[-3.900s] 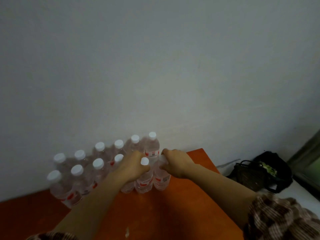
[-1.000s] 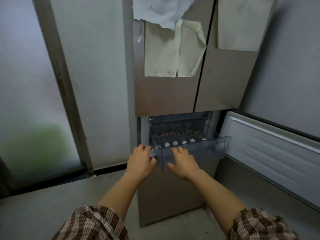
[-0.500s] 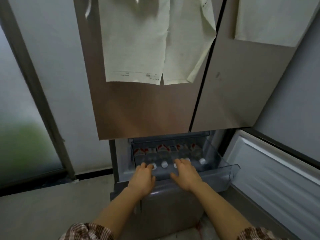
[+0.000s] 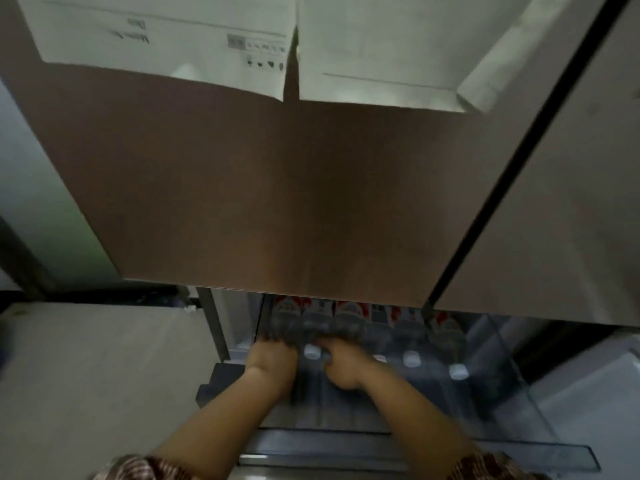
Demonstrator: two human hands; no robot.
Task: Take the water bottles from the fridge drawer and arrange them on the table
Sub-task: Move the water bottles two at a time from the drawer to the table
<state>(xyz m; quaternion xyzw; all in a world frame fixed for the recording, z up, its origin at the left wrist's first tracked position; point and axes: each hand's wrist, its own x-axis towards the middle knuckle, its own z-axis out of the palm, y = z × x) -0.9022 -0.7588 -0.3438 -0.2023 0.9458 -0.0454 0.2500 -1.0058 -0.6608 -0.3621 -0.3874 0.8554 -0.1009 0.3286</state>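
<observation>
left hand (image 4: 273,358) and right hand (image 4: 343,368) lie on water bottles (image 4: 410,336) inside fridge drawer (image 4: 540,457); blur prevents telling whether either grips.

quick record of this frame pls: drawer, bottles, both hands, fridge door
drawer: clear plastic, pulled open
water bottles: lying in it in a row, white caps toward the camera
left hand: on the leftmost bottles; grip blurred
right hand: beside it on the bottles; grip blurred
fridge door: shut above, papers stuck on it

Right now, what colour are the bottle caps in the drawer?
White round plastic caps; head view.
</observation>
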